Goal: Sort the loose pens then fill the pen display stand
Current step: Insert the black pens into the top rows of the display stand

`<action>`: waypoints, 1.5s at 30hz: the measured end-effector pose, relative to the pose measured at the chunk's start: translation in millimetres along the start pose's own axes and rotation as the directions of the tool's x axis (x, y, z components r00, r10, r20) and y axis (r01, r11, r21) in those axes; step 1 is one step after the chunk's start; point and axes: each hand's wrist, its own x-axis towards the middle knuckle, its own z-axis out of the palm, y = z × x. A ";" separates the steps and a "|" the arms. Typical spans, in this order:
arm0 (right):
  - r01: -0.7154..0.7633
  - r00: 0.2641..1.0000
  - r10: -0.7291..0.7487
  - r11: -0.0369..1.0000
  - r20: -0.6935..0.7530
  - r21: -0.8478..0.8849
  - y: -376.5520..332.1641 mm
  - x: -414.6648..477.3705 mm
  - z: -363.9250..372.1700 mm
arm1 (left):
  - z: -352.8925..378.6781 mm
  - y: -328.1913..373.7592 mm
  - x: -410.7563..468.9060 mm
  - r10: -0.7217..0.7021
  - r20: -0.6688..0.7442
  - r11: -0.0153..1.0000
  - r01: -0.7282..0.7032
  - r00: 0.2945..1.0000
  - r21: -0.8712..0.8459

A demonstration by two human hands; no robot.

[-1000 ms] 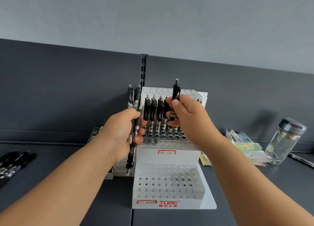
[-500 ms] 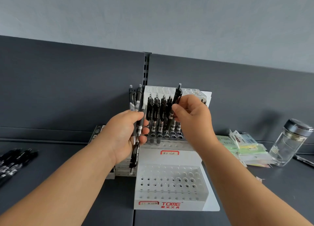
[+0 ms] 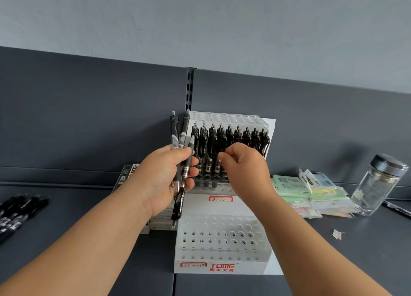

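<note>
Work is at the filling step, as we judge it. Nearest to us, at six o'clock, the lower tier (image 3: 222, 250) of the pen display stand (image 3: 222, 273) shows only bare holes.

Above it, our two hands are in front of the middle tier (image 3: 200, 192). Our left hand (image 3: 169, 178), at nine o'clock from the stand's centre, is closed around a bundle of black pens (image 3: 185, 129). They stand nearly upright, and one of them seems to be turned the other way, with its clip below the palm. Our right hand (image 3: 244, 169), at the centre, has curled fingers, and thumb and forefinger come together just at the pens in the rack (image 3: 246, 138). We cannot tell if they pinch one pen or only touch it.

These racked pens fill the back rows from ten to two o'clock. Some front holes near the left hand are free. Farther, at twelve o'clock, the top tier (image 3: 226, 118) holds nothing. The loose pens (image 3: 20, 209) lie on the shelf at nine o'clock, well apart from the stand.

The next move, we think, calls for the right hand to draw one pen out of the bundle. It should turn the tip down and lower the pen straight into a free hole, without pushing the neighbours. The reversed pen needs turning first.
</note>
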 end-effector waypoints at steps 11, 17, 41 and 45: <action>-0.108 0.975 -0.026 0.816 0.223 0.567 -45.7 -23.0 -23.8 | 12.9 0.4 -9.6 0.017 0.127 0.997 -0.026 0.992 0.069; -0.177 0.982 0.166 0.669 0.087 0.722 -31.2 -5.4 -52.5 | 9.5 -2.8 -11.9 -0.035 0.105 0.991 0.021 0.994 0.133; 0.220 0.975 -0.220 0.935 -0.032 0.278 -17.6 -11.9 -43.4 | 16.7 1.6 -12.1 -0.004 -0.032 0.994 0.007 0.999 0.105; 0.117 0.992 -0.077 0.856 -0.101 0.504 -23.8 -3.8 -49.2 | 10.2 2.2 -10.5 -0.067 -0.056 0.996 0.070 0.996 0.051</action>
